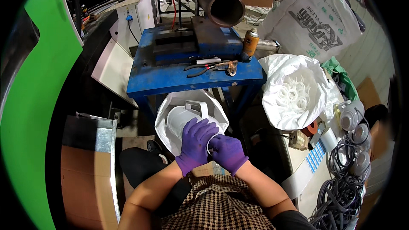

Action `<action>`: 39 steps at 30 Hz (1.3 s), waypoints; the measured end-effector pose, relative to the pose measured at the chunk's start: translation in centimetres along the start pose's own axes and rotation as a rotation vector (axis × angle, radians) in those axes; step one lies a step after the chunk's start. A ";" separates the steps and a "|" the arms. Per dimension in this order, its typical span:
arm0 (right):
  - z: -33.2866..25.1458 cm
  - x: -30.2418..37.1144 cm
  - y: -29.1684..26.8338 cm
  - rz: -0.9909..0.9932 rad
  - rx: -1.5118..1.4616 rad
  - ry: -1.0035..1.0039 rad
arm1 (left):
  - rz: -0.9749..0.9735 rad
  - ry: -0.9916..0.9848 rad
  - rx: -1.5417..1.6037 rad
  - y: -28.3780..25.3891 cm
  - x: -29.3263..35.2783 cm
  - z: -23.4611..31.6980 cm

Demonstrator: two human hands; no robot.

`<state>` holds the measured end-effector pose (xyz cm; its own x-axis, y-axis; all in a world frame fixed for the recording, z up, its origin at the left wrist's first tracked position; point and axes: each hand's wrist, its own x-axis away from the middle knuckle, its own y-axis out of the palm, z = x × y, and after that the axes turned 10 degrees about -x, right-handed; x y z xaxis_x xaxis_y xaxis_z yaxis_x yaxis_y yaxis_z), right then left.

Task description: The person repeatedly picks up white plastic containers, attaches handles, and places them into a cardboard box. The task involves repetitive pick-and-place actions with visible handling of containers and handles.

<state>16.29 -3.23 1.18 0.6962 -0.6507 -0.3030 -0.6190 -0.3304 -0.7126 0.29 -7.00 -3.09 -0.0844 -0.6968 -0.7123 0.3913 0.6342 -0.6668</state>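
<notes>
A white plastic jug-like part (177,121) with a squared handle (197,107) lies tilted in front of me, its round open end toward my body. It rests in the mouth of a white sack (162,117). My left hand (194,145), in a purple glove, lies on the part with its fingers stretched out along the wall. At the rim of the open end, my right hand (229,152), also gloved in purple, is closed in a fist. Whatever its fingers hold is hidden from view.
Ahead stands a blue metal table (170,83) with pliers (208,69) and a spray can (250,44). To the right, a white bag (272,102) holds translucent rings (296,96), beside coiled dark cables (336,196). A cardboard-lined box (87,179) stands at left.
</notes>
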 end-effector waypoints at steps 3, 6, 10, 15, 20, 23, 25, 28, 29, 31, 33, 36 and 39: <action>-0.3 0.1 0.8 0.026 0.039 0.001 | 0.022 -0.023 -0.025 0.0 0.2 0.0; 0.5 0.6 1.5 0.027 0.055 -0.072 | 0.024 -0.006 -0.070 -0.2 0.4 0.2; 0.8 1.4 1.2 -0.127 0.126 -0.028 | 0.008 0.005 -0.036 0.2 0.9 0.7; 0.4 3.5 0.0 -0.106 -0.197 -0.018 | -0.057 0.031 0.020 0.2 1.4 2.4; 1.0 8.4 0.9 0.030 -0.396 -0.084 | -0.244 0.082 0.142 -1.3 1.5 3.2; 2.1 13.0 -7.5 0.281 -0.328 -0.332 | -0.067 0.127 0.058 -2.8 0.9 3.5; 4.6 17.2 -13.3 0.467 0.032 -0.174 | 0.056 0.205 -0.083 -6.1 0.7 4.6; 10.8 24.8 -19.1 0.870 0.227 0.280 | 0.478 0.599 0.060 -4.1 2.4 2.6; 12.4 26.6 -20.4 0.882 0.347 0.329 | 0.442 0.631 0.126 -2.5 3.6 2.4; 15.7 29.1 -21.2 0.846 0.316 0.469 | 0.147 0.746 0.217 -1.2 4.9 2.6; 18.3 31.4 -20.7 0.791 0.131 0.688 | -0.171 0.687 0.362 -0.3 4.2 3.8; 19.4 30.4 -19.8 0.753 0.352 0.737 | -0.029 0.640 0.274 4.0 1.7 5.9; 20.3 30.1 -19.4 0.830 0.303 0.721 | -0.041 0.708 0.288 6.7 1.5 5.7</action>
<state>56.57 -2.54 -6.96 -0.3185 -0.8651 -0.3876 -0.6095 0.5001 -0.6152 7.96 -5.69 -7.35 -0.6336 -0.2753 -0.7230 0.5903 0.4320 -0.6818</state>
